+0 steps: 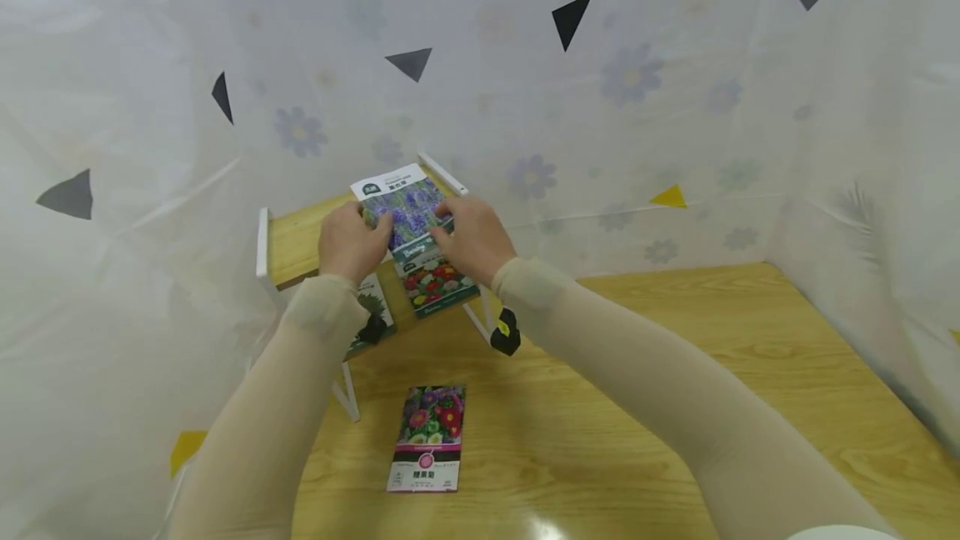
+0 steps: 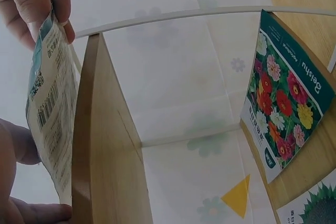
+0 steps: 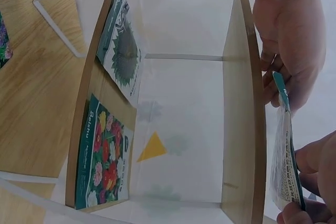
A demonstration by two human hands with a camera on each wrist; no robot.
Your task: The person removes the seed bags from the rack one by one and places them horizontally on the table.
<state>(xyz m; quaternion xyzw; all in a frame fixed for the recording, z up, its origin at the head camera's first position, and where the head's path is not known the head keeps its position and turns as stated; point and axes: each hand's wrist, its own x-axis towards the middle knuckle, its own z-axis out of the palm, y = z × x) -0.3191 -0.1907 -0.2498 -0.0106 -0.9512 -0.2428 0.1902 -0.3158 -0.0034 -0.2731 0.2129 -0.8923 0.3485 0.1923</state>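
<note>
My left hand (image 1: 351, 242) and right hand (image 1: 474, 236) pinch opposite sides of a seed packet (image 1: 408, 211) with purple flowers, thumbs on its front. They hold it tilted at the upper board (image 1: 307, 232) of a small two-tier wooden rack. The left wrist view shows the packet's printed back (image 2: 50, 103) with barcodes, close to the board's edge. On the lower board are a red-flower seed packet (image 1: 438, 283) and a packet with a spiky green plant (image 3: 125, 59), partly hidden by my left wrist in the head view.
A seed packet with pink and red daisies (image 1: 426, 440) lies on the wooden table (image 1: 585, 448) before the rack. White frame legs (image 1: 347, 394) support the rack. A black object with a yellow mark (image 1: 506, 332) shows beside my right wrist. Behind hangs a flower-patterned sheet (image 1: 510, 90).
</note>
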